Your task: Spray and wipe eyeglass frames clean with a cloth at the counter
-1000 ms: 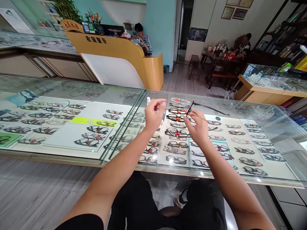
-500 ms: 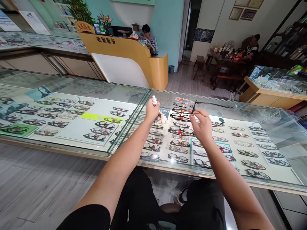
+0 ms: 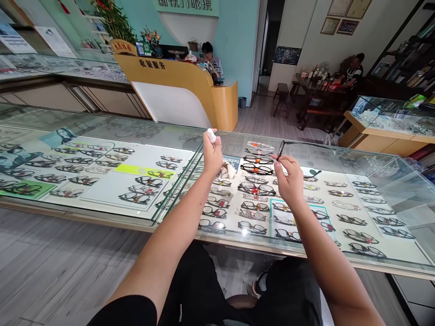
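Note:
Above the glass counter, my left hand (image 3: pixel 213 158) is closed around a small white bottle (image 3: pixel 211 135). Only its white top shows over my fingers; the rest is hidden. To its right, my right hand (image 3: pixel 288 179) pinches a pair of black-framed glasses (image 3: pixel 282 149). One thin dark temple reaches away to the right, while my fingers cover part of the frame. A crumpled beige cloth (image 3: pixel 229 170) lies on the counter just beside my left wrist.
Beneath the glass top of the display counter (image 3: pixel 190 233) lie rows of eyeglasses (image 3: pixel 254 207). Beyond it stands a yellow-and-white cashier desk (image 3: pixel 224 104) with a person (image 3: pixel 212 63) seated behind. Another person (image 3: pixel 353 72) sits at a dark table at the back right.
My left hand has shifted slightly left and up, and the bottle's top now leans to the left. The glasses in my right hand have turned a little. The view has tilted slightly upward.

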`<state>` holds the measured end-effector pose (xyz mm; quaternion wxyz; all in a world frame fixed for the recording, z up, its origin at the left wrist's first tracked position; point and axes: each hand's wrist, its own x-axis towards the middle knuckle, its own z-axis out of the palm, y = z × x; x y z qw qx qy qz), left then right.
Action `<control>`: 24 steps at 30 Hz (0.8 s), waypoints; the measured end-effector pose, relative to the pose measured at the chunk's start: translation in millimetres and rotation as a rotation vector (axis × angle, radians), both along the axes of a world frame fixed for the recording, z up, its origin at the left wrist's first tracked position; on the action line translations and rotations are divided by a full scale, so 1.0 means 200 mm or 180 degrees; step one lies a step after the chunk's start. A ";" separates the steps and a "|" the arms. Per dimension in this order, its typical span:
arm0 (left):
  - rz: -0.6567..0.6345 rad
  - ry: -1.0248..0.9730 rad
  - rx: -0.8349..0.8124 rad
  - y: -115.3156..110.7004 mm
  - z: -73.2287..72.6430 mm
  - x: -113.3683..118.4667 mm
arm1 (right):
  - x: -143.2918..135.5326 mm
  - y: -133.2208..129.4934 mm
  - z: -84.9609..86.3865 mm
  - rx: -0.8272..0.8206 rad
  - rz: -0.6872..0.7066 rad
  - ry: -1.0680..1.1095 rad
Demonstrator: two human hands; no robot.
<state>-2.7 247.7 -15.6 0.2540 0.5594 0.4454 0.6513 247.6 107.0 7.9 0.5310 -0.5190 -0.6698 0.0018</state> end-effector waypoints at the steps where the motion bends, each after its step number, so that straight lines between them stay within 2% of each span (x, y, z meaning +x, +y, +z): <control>1: -0.0226 -0.0192 0.0045 -0.02 0.04 0.01 | 0.00 -0.01 0.01 0.0071 -0.0008 0.0061; 4: -0.1161 -0.0839 -0.0260 -0.10 0.14 0.06 | 0.01 -0.03 0.06 0.0202 -0.0044 0.0225; 7: -0.2209 -0.1163 -0.1032 -0.18 0.19 0.10 | 0.01 -0.05 0.08 0.0124 0.0037 0.0274; 10: -0.3070 -0.1191 -0.1588 -0.24 0.22 0.12 | 0.00 -0.06 0.08 -0.0013 0.0277 0.0254; 14: -0.3851 -0.1266 -0.1751 -0.29 0.21 0.14 | -0.02 -0.07 0.07 -0.0181 0.0673 0.0277; 17: -0.4023 -0.1128 -0.1671 -0.30 0.20 0.16 | -0.04 -0.08 0.07 -0.0351 0.0891 0.0386; 19: -0.3931 -0.0945 -0.1515 -0.31 0.19 0.18 | -0.05 -0.08 0.07 -0.0486 0.0995 0.0493; 24: -0.2949 -0.0305 -0.0975 -0.32 0.13 0.22 | -0.06 -0.08 0.06 -0.0653 0.1190 0.0624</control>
